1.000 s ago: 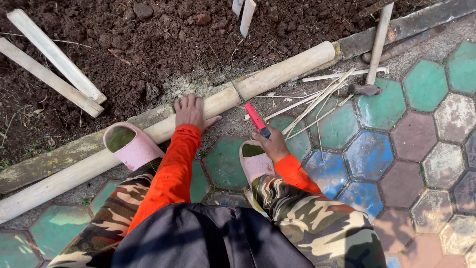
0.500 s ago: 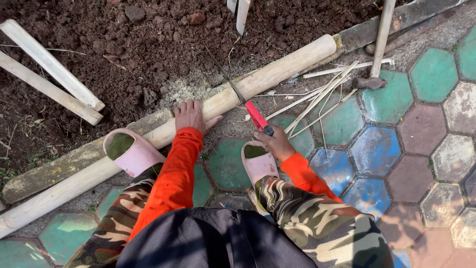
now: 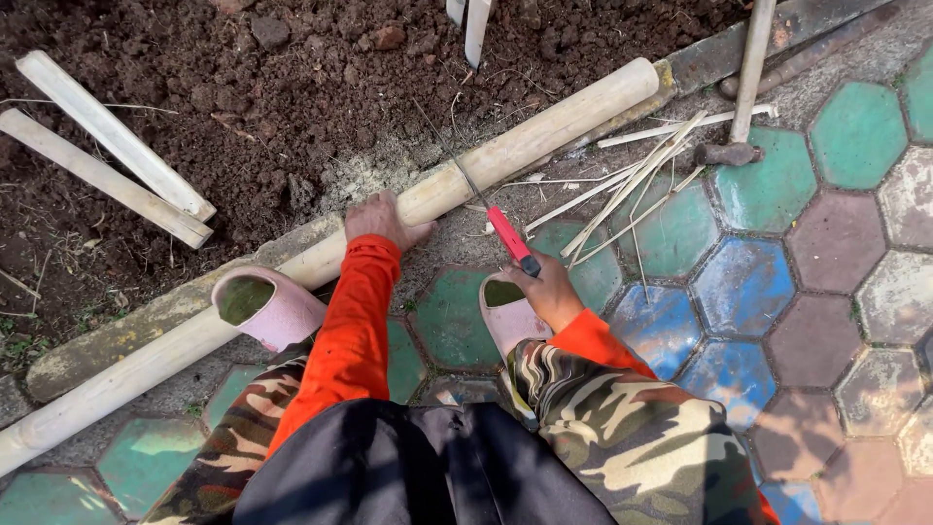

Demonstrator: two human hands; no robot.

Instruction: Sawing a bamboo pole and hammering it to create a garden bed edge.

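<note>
A long pale bamboo pole (image 3: 544,126) lies slantwise along the stone kerb, between dark soil and painted paving. My left hand (image 3: 381,220) presses down on the pole, with the orange sleeve behind it. My right hand (image 3: 550,290) grips the red handle of a small hand saw (image 3: 509,236). Its thin blade crosses the pole just right of my left hand. Pale sawdust lies on the soil behind the cut. I squat with pink slippers (image 3: 267,307) on both feet, the left one against the pole.
Two split bamboo pieces (image 3: 117,160) lie on the soil at the left. Thin bamboo slivers (image 3: 637,185) are scattered on the hexagonal tiles (image 3: 836,243). A hammer (image 3: 743,87) rests upright-slanted at the top right. Two white stakes (image 3: 474,24) stick up at the top edge.
The saw and my right hand have shifted slightly down and back along the stroke. My left hand stays on the pole.
</note>
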